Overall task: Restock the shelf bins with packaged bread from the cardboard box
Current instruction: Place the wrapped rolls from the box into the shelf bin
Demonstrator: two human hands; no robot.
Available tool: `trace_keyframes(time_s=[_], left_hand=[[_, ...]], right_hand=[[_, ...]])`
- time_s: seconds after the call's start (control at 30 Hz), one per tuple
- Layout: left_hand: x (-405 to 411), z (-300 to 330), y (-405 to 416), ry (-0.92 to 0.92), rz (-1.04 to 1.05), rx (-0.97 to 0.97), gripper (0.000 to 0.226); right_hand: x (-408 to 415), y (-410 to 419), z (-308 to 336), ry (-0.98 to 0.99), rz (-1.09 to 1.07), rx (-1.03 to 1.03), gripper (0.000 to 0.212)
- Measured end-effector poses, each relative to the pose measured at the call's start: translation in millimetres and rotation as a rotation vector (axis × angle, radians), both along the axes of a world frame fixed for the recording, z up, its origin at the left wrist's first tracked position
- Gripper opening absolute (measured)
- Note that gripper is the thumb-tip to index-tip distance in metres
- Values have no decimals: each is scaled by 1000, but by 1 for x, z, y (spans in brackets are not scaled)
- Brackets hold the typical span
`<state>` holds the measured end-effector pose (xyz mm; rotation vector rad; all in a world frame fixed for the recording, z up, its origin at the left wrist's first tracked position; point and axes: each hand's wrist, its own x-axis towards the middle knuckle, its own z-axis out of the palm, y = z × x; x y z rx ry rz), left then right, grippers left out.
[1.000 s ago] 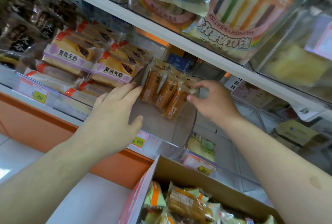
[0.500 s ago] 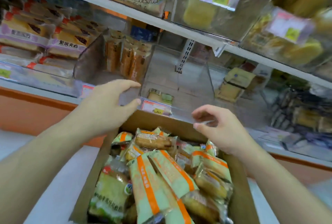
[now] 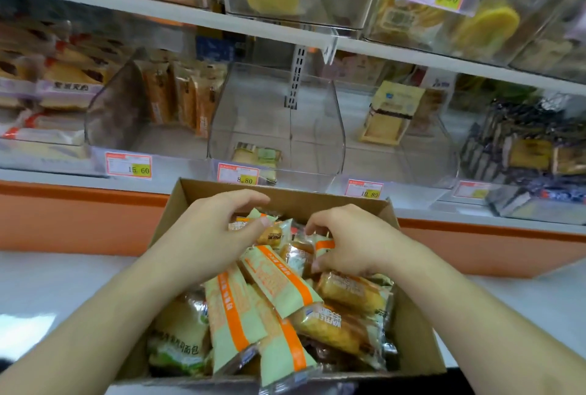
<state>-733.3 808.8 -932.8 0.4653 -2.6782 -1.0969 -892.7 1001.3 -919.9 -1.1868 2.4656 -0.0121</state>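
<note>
The shelf (image 3: 285, 30) carries clear bins (image 3: 329, 128), mostly low on stock. Below it the cardboard box (image 3: 409, 340) brims with bread packets (image 3: 279, 280). The left hand (image 3: 215, 236) and right hand (image 3: 352, 242) reach in, fingers curled half-closed over packets; whether either grip holds one, I cannot tell.
</note>
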Motion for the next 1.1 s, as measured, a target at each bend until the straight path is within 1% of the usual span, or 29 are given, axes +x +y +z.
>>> trace_keyframes(time_s=[0.07, 0.17, 0.27, 0.37, 0.47, 0.53, 0.6, 0.7, 0.77, 0.83, 0.87, 0.9, 0.93, 1.0, 1.07, 1.1], left_hand=[[-3, -3, -5, 0, 10, 25, 34], [-6, -5, -7, -15, 3, 3, 31], [-9, -4, -6, -12, -9, 4, 30], [-11, -2, -7, -5, -10, 35, 30], [-9, 2, -9, 40, -24, 130, 30], [-8, 10, -6, 65, -101, 241, 34], [-7, 16, -2, 100, -206, 346, 40], [-3, 22, -1, 122, -266, 420, 49], [-1, 24, -3, 143, -253, 439, 48], [2, 26, -5, 163, -222, 467, 44], [3, 26, -6, 173, -209, 476, 42], [5, 26, -7, 188, -193, 464, 39], [6, 25, -8, 206, -163, 406, 37], [11, 22, -11, 221, -54, 159, 38], [15, 21, -13, 220, 21, -97, 44], [16, 20, -13, 214, 28, -175, 47]], right_hand=[[-1, -3, 4, 3, -1, -27, 58], [-4, -7, 7, -16, -33, -117, 41], [-8, -10, 12, -53, -82, -194, 31], [-13, -13, 21, -109, -166, -382, 23], [-16, -16, 36, -307, -237, -689, 18], [-12, -19, 44, -438, -220, -865, 18], [-6, -24, 48, -544, -203, -991, 18], [2, -30, 51, -750, -239, -1144, 19], [7, -32, 51, -876, -281, -1216, 22], [11, -33, 52, -925, -305, -1240, 22], [12, -33, 52, -899, -310, -1231, 21], [13, -32, 53, -850, -321, -1209, 20], [13, -31, 54, -799, -334, -1186, 20], [15, -29, 58, -747, -354, -1148, 21], [20, -28, 61, -754, -345, -1082, 31], [22, -28, 61, -734, -339, -1013, 35]])
